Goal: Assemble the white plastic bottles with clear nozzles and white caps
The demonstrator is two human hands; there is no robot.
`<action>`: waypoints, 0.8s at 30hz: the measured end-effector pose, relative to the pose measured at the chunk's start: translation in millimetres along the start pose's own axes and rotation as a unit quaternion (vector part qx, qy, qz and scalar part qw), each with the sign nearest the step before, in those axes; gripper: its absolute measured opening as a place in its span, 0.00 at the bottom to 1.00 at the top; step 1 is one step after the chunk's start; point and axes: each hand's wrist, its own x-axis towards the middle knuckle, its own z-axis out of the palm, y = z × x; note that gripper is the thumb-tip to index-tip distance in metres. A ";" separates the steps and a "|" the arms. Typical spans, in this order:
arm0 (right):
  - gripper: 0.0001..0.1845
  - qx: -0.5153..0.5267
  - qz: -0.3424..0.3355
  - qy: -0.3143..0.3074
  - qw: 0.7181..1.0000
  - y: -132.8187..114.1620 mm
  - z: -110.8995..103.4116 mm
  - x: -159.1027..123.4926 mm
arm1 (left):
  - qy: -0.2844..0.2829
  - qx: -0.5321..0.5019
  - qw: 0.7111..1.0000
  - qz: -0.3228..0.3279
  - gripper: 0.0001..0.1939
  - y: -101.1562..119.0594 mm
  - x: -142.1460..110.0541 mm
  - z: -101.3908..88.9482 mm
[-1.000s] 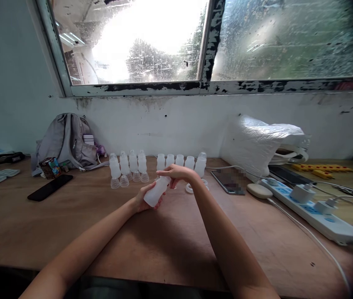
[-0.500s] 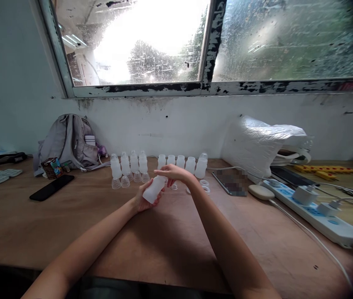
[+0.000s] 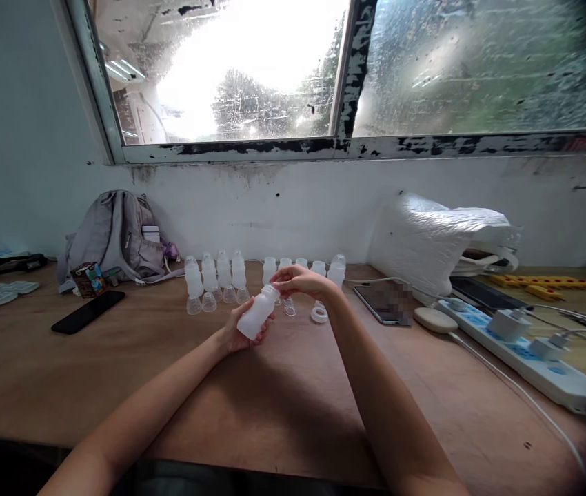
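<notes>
In my left hand [image 3: 236, 332] is a frosted white baby bottle [image 3: 256, 315], tilted with its neck up and to the right. The fingers wrap round its lower body. My right hand [image 3: 297, 281] reaches over from the right, its thumb and fingertips closed at the bottle's threaded neck; the fingers partly hide the rim. Behind my right hand stands a row of open white bottles [image 3: 269, 267]. To the left, several bottles with clear caps [image 3: 209, 274] stand behind clear dome-shaped covers [image 3: 194, 305]. A white ring [image 3: 318, 313] lies below my right wrist.
A black phone [image 3: 89, 312] and a grey backpack [image 3: 117, 238] are on the left. On the right lie another phone [image 3: 383, 304], a round cream charger [image 3: 434, 319], a white power strip [image 3: 531, 351] with cables, and a silvery bag [image 3: 427, 241]. A wall and window rise behind.
My right hand has shifted slightly right and down, from lying across the bottle's top to pinching at its neck, which now shows. The left hand holds the bottle almost still.
</notes>
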 end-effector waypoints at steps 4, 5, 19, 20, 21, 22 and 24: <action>0.19 -0.091 0.020 0.019 0.995 -2.0 4.3 1.0 | 0.013 0.023 1.000 0.015 0.29 -2.8 3.1 -2.9; 0.21 -0.123 0.033 0.033 0.991 -2.7 5.5 1.0 | 0.021 0.033 0.999 0.025 0.28 -3.9 4.1 -3.8; 0.17 -0.321 0.059 0.231 0.916 2.4 21.3 18.8 | 0.155 0.168 0.962 0.153 0.23 -14.8 14.9 -0.2; 0.17 -0.302 0.042 0.232 0.924 3.3 21.8 19.7 | 0.167 0.165 0.958 0.162 0.22 -14.3 15.6 -0.5; 0.17 -0.268 0.023 0.223 0.937 4.3 22.3 20.4 | 0.169 0.148 0.961 0.164 0.23 -13.1 15.7 -0.8; 0.17 -0.221 0.007 0.206 0.953 5.4 22.9 20.8 | 0.160 0.120 0.967 0.156 0.25 -11.5 15.1 -0.9; 0.20 -0.095 -0.011 0.167 0.981 7.9 25.8 20.9 | 0.114 0.052 0.985 0.122 0.30 -7.6 12.2 -0.1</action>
